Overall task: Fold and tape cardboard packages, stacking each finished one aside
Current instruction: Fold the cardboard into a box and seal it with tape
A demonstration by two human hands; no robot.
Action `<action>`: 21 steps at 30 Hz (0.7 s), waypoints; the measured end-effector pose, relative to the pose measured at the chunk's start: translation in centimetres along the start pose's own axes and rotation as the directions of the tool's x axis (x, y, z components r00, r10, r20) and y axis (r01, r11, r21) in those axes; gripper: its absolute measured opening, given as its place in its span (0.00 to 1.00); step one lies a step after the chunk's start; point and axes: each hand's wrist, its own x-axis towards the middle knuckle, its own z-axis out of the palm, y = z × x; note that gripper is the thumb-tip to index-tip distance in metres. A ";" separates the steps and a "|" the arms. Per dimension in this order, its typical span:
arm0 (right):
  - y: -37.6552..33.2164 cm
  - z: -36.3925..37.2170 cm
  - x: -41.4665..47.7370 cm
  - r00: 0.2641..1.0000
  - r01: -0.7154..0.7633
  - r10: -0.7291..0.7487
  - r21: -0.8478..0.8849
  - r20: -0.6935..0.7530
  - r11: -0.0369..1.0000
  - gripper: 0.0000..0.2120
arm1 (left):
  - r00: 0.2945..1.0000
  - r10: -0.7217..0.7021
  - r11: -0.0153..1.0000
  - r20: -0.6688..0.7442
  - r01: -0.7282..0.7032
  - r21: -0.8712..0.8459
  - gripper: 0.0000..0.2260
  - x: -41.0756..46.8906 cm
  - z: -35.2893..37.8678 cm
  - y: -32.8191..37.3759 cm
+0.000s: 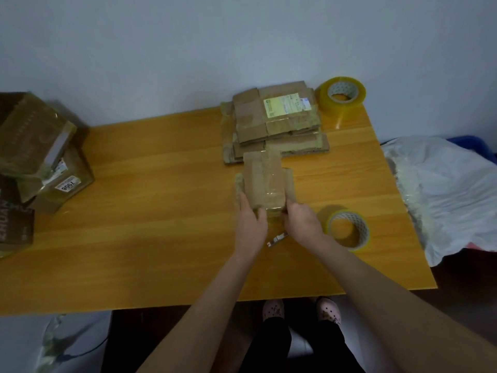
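Left hand [251, 219]: grips the near-left edge of the cardboard package [265, 181], thumb on top and fingers curled at the side.
Right hand [302, 219]: closed on the near-right edge, beside the side flap.
Cardboard package: centre-right of the counter [161, 211], just near of the flattened cardboard stack [274, 125]. Clear tape crosses its top and flaps project left and right.
Step in hand: judged to be folding and squaring the flaps.
Technique: press both flaps in evenly and hold the seam shut before reaching for tape.
Tape: near tape roll [348, 228] lies just right of the right hand. The far tape roll [341, 96] sits right of the stack.
Small metallic item [277, 239]: between the wrists, identity unclear.
Finished boxes [40, 157]: piled at the far left, where finished packages go.
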 end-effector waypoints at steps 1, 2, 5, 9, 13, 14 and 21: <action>0.2 -0.2 -0.3 1.000 -0.011 0.012 -0.025 0.020 1.000 0.13 | 0.999 -0.025 0.998 -0.031 0.023 -0.056 0.24 -0.1 0.3 0.1; 0.4 -0.6 -0.6 1.000 -0.028 0.029 -0.047 0.005 0.998 0.14 | 0.997 -0.057 0.994 -0.057 0.052 -0.091 0.21 -0.1 0.4 0.1; 0.2 -0.7 -1.6 0.981 0.003 0.017 0.107 -0.191 0.994 0.17 | 0.992 -0.101 0.990 -0.075 0.093 -0.106 0.17 0.1 0.2 0.4; -3.1 1.2 -2.5 0.983 0.003 0.057 0.328 -0.175 0.945 0.28 | 0.993 -0.105 0.988 -0.045 0.099 -0.123 0.17 0.3 0.3 0.5; -3.9 1.5 -0.6 0.955 -0.141 0.250 0.498 -0.158 0.856 0.25 | 0.993 -0.121 0.964 -0.005 0.116 -0.241 0.17 0.6 0.7 0.3; -3.5 1.5 -0.2 0.952 -0.153 0.270 0.539 -0.145 0.828 0.22 | 0.993 -0.117 0.959 0.007 0.115 -0.257 0.17 0.5 0.8 0.3; -1.5 0.8 1.0 0.980 -0.125 0.177 0.407 -0.093 0.905 0.19 | 0.998 -0.017 0.999 0.068 0.020 -0.043 0.20 0.7 0.4 -0.4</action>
